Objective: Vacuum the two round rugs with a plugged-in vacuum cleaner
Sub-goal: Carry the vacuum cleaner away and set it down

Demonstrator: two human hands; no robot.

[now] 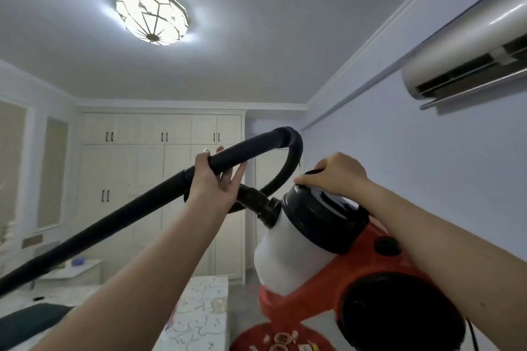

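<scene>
vacuum canister point(328, 239) lifted at lower right of frame, right hand point(335, 175) gripping top handle to carry it. left hand point(216, 179) hooked loosely around wand point(119, 216), steadying hose. red round rug point(279, 339) at bottom centre, not yet vacuumed.

- A round ceiling lamp point(152, 15) is glowing bright white, blowing out its glass panels and spreading a soft halo across the ceiling around it.
- Light is falling evenly and coolly over the room, giving the walls a bluish-grey cast.
- A glare streak is running along the curved casing of the air conditioner point(467, 45), which is casting a faint shadow on the wall beneath.
- Wide-angle distortion is bending the wall and ceiling lines near the edges.
- Slight softness is blurring the wardrobe point(159, 179) and the lower corners.
</scene>
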